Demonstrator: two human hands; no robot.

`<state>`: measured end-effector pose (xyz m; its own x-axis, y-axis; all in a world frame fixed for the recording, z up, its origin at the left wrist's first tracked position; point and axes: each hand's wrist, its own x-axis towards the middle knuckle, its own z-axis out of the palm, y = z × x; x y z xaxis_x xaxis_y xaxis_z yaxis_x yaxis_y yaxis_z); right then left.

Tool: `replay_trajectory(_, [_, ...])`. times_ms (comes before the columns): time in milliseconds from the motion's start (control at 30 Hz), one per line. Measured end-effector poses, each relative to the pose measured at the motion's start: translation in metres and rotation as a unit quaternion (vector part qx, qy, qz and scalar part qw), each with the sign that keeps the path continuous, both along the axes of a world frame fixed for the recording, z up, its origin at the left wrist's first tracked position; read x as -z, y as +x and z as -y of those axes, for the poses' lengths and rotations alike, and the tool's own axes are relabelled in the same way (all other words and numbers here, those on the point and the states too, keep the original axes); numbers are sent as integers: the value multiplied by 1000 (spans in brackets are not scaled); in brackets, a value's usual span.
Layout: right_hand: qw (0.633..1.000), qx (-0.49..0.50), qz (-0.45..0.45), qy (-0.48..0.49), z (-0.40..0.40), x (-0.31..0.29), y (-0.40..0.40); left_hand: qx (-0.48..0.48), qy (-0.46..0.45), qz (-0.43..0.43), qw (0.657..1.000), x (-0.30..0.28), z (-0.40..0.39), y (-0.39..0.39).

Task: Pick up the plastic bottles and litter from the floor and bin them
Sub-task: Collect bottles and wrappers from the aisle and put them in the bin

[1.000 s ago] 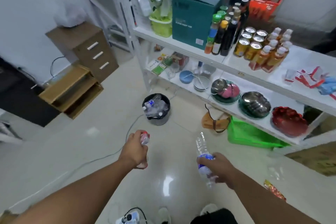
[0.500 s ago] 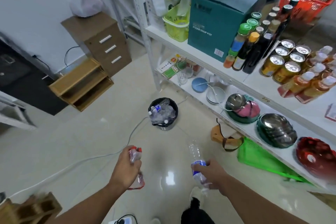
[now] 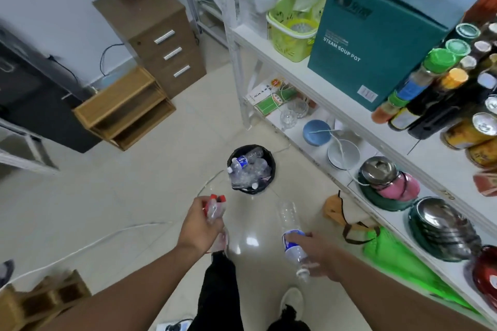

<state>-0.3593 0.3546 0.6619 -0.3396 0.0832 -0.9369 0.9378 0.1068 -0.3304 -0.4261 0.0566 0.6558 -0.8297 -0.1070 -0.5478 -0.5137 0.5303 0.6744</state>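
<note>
The bin [image 3: 251, 169] has drawn nearer; left hand [image 3: 200, 226] grips red-capped bottles [image 3: 214, 207]; right hand [image 3: 313, 252] grips a blue-labelled bottle [image 3: 291, 236].

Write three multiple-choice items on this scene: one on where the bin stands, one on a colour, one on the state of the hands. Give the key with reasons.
1. The black bin stands:
A. on the shelf
B. on the floor by the white shelving
C. on the drawer unit

2. The large box on the shelf is:
A. teal
B. red
C. yellow

3. The hands are:
A. both empty
B. one holding
C. both holding plastic

Key: 1 B, it sits on the tiles beside the rack. 2 A, teal card. 3 C, the left hand grips red-capped plastic, the right hand a blue-labelled bottle.
</note>
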Motion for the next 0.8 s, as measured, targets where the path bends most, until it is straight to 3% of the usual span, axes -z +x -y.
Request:
replay_trajectory(233, [997,72,20,37,46,24,-93,47,17,3,999,55,6,-125])
replay_trajectory(400, [993,95,59,25,78,83,-165,74,19,4,997,116,18,-210])
replay_trajectory(567, [992,98,79,26,86,183,-226,111,32,23,993,197,4,-275])
replay_trajectory(700, [993,52,57,85,77,289,-265,110,89,-40,989,284,-23,-310])
replay_trajectory(800, [991,28,29,124,63,364,-292,180,32,-36,983,367,-42,-334])
